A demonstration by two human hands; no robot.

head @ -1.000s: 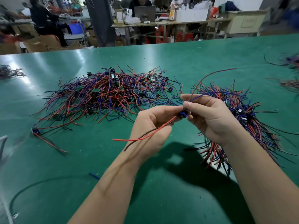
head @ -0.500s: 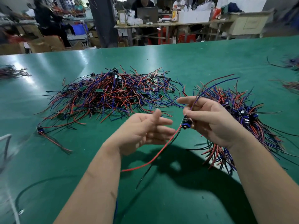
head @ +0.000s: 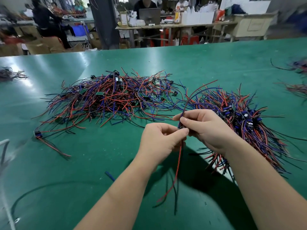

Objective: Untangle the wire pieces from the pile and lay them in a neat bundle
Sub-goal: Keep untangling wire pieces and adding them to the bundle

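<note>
A tangled pile of red, blue and black wire pieces (head: 113, 98) lies in the middle of the green table (head: 216, 63). To its right lies a bundle of wire pieces (head: 245, 123), all turned the same way. Between them, above the table, both hands hold one wire piece (head: 178, 161). My right hand (head: 206, 130) pinches its small connector and the upper wires, which arc up and to the right. My left hand (head: 159, 141) pinches the same spot from the left. Its red and black wires hang down toward me.
A single wire piece (head: 49, 141) lies apart at the left of the pile. More wire heaps sit at the far left edge (head: 10, 75) and far right edge (head: 297, 77). A blue scrap (head: 109, 175) lies near my left forearm. Workbenches and people stand beyond the table.
My left hand had let go and opened; it has now come back and pinches the wire piece at the connector. The lower wires swung from slanting left to hanging straight down.
</note>
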